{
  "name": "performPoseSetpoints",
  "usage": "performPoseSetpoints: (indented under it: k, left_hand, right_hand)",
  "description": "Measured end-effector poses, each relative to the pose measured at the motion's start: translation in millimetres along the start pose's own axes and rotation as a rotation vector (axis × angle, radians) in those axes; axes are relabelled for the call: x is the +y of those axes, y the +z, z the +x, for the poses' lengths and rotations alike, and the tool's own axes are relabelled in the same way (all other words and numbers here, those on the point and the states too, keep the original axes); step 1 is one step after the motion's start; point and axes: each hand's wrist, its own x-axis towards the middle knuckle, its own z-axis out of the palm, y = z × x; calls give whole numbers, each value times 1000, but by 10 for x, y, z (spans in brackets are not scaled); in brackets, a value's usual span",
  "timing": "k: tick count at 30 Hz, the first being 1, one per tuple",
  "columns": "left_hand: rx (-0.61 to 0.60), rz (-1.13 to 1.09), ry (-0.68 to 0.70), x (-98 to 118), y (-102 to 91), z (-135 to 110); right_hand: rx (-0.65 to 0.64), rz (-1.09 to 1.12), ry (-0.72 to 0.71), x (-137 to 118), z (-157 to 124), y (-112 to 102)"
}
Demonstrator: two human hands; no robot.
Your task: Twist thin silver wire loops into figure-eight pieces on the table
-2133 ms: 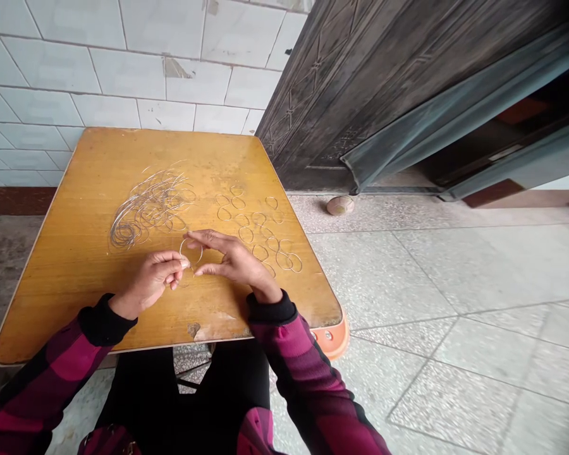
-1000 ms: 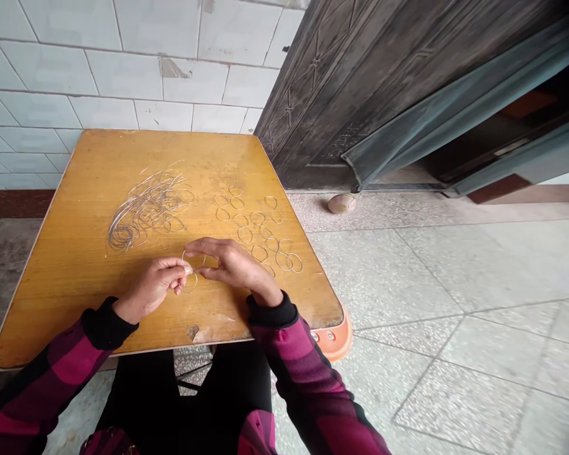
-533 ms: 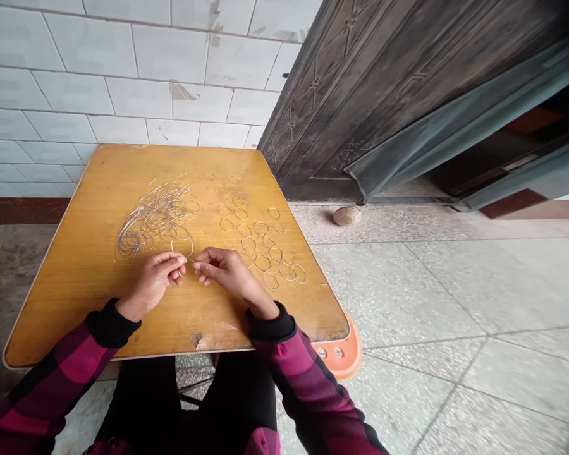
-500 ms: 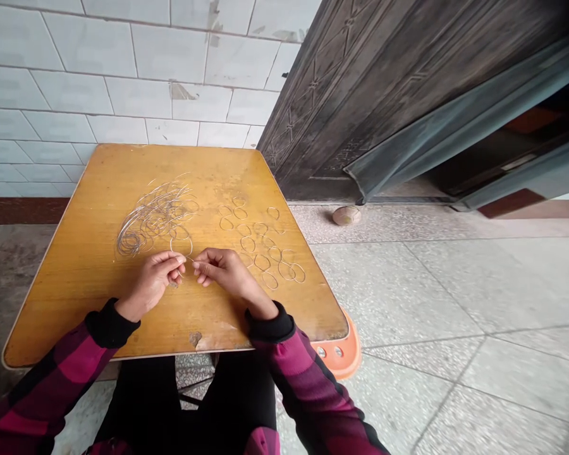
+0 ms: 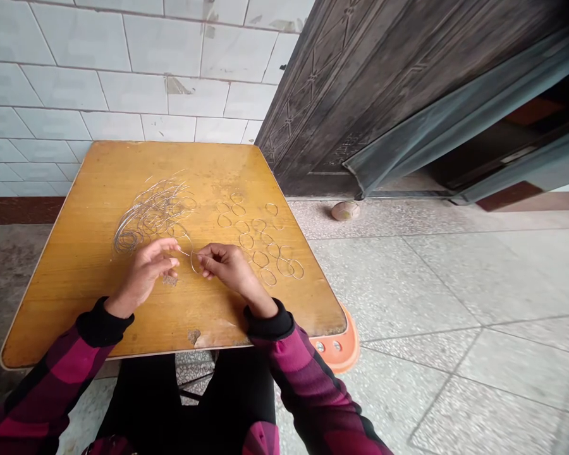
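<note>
Between my hands, over the middle of the table, is a thin curved wire (image 5: 192,260). My right hand (image 5: 228,264) pinches it between thumb and fingertips. My left hand (image 5: 148,270) is just to its left with thumb and fingers apart; its fingertips are close to the wire's free end, and whether they touch is too fine to tell. Beyond my left hand lies a tangled bundle of loose wires (image 5: 146,212). To the right of my right hand several wire rings (image 5: 260,258) are spread out on the tabletop.
The wooden table (image 5: 76,309) has a chipped spot near its front edge. An orange stool (image 5: 344,354) shows under its right corner. A white tiled wall (image 5: 133,88) stands behind, with a dark carved door (image 5: 322,126) and a roundish object (image 5: 345,210) on the floor to the right.
My left thumb and fingers have parted from their pinch, and the left hand has moved slightly left. The wire stays in my right hand, its loop turned and more open.
</note>
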Motion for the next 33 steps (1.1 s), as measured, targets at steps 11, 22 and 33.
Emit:
performPoseSetpoints:
  k: [11,22,33]
  left_hand:
    - [-179,602,374,-69,-146,64]
    - [-70,1108,764,-84,-155,74]
    - [-42,980,632,-44,-76,43]
  right_hand:
    - [125,-753,-261,0,-62,124]
    - [89,-795,-256,-28,-110,219]
    - [82,-746,-229,-33,-109,248]
